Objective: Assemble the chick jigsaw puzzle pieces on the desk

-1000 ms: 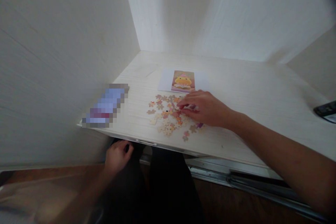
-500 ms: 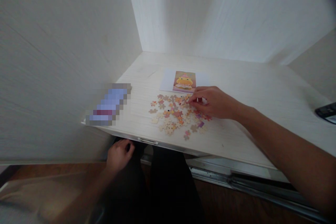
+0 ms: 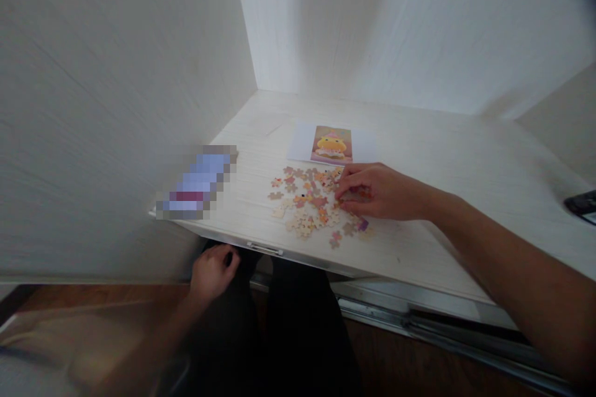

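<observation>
Loose jigsaw puzzle pieces (image 3: 305, 223) lie in a spread pile on the white desk, in cream, orange, pink and purple. My right hand (image 3: 372, 191) reaches in from the right over the right part of the pile. Its thumb and fingertips come together low among the pieces; whatever is between them is hidden. Behind the pile lies a picture card (image 3: 331, 145) with a yellow cartoon figure in a pink hat, on a white sheet (image 3: 300, 139). My left hand (image 3: 214, 270) rests on my dark-clothed lap below the desk edge, fingers loosely curled in, with nothing visible in it.
A phone-like device (image 3: 200, 180), blurred into blocks, lies at the desk's left end. A black object (image 3: 582, 205) sits at the far right. White panels (image 3: 344, 25) enclose the desk on the left and back. A metal handle (image 3: 264, 249) is on the front edge.
My right hand has come slightly nearer to the front edge, and its thumb and fingertips have drawn closer together over the pieces. The left hand stays put. The view has shifted a little.
</observation>
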Available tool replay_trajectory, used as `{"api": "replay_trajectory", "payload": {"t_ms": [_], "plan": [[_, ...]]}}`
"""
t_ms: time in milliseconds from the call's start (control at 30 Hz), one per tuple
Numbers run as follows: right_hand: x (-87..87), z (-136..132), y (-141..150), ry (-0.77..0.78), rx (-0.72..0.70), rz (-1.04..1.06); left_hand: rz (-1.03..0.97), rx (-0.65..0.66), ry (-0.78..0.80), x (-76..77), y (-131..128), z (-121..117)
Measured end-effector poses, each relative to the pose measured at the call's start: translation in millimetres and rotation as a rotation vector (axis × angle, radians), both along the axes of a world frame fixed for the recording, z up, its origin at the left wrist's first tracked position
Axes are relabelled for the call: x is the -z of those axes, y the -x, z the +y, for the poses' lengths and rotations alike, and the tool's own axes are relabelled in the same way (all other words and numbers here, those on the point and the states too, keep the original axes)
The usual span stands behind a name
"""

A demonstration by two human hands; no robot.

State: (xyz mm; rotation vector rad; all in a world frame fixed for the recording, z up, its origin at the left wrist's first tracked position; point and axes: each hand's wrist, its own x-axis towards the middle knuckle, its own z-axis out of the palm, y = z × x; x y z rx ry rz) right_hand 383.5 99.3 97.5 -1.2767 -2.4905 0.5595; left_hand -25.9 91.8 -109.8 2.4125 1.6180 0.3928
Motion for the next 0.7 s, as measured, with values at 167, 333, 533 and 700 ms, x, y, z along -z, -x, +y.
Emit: {"api": "replay_trajectory", "payload": {"t_ms": [167,333,533,700], "plan": [[-0.1,0.9,0.1,0.037,0.036,0.000,-0.006,0.000,0.000,1.3,1.2,0.6],[-3.4,3.8,-7.0,0.091,0.097,0.064,-0.008,0.005,-0.011,3.3,2.2,1.8],[-5.9,6.8,-21.2,0.069,0.177,0.029,-0.017,0.010,-0.016,3.2,2.9,1.9],[-2.6,7.0,-24.4,0.100,0.194,-0.046,-0.019,0.004,-0.014,0.2,1.5,0.7]]}}
